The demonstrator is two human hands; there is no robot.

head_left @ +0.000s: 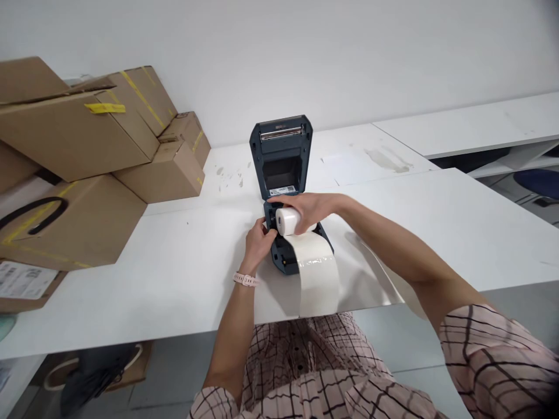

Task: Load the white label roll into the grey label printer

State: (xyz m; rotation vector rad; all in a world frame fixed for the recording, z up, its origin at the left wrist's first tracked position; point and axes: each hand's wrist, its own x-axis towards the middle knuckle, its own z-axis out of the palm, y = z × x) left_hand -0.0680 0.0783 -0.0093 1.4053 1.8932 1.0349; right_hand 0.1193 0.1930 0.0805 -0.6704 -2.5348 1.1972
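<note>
A dark grey label printer (282,169) stands on the white table (174,273) with its lid tilted up and open. My right hand (308,208) is closed over a white label roll (288,220) held above the printer's paper bay. A strip of label paper (318,273) trails from the roll toward me and over the table's front edge. My left hand (258,241), with a pink band on the wrist, grips the left side of the printer's base, fingers curled at the bay's edge.
Several cardboard boxes (87,151) are stacked at the left of the table, some with yellow tape. A sheet of paper (349,166) lies behind the printer to the right. A lower white shelf (480,125) runs along the right wall.
</note>
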